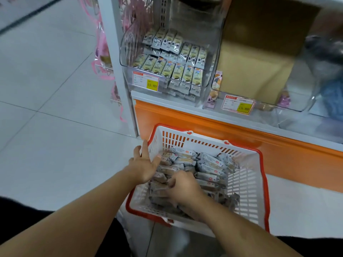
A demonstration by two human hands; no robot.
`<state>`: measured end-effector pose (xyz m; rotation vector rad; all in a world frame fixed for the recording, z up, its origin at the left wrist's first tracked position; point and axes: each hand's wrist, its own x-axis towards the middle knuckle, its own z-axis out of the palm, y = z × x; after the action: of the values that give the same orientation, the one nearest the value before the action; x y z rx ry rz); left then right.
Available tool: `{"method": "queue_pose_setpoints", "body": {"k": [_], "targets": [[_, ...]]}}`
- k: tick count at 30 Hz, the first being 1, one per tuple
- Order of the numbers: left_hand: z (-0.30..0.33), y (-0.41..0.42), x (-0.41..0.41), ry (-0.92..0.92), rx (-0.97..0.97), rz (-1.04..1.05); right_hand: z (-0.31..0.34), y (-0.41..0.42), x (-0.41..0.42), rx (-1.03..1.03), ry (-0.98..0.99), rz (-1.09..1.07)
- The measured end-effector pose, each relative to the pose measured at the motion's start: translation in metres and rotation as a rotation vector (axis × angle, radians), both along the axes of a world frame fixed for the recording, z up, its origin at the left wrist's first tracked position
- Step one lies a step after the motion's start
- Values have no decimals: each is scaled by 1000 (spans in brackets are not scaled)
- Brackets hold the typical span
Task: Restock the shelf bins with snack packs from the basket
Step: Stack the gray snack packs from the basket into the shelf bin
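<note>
Two hands work in the basket (246, 193): left hand (146, 164) splayed flat against the packs (209, 164), right hand (182, 186) clenched around several. Grabbing too many risks dropping some before the bin (207, 78).

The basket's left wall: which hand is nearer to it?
Left. The left hand lies open against the basket's left wall; the right hand grips snack packs nearer the middle.
</note>
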<state>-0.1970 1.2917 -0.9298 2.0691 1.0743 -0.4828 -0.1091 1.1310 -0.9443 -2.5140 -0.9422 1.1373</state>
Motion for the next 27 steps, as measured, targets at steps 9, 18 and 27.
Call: {"method": "queue_pose_setpoints", "body": {"k": [9, 18, 27], "targets": [[117, -7, 32, -190, 12, -285, 159, -28, 57, 287, -63, 151], [230, -8, 31, -497, -866, -38, 247, -46, 85, 665, -434, 266], [225, -10, 44, -692, -580, 186, 260, -17, 61, 589, -317, 115]]}}
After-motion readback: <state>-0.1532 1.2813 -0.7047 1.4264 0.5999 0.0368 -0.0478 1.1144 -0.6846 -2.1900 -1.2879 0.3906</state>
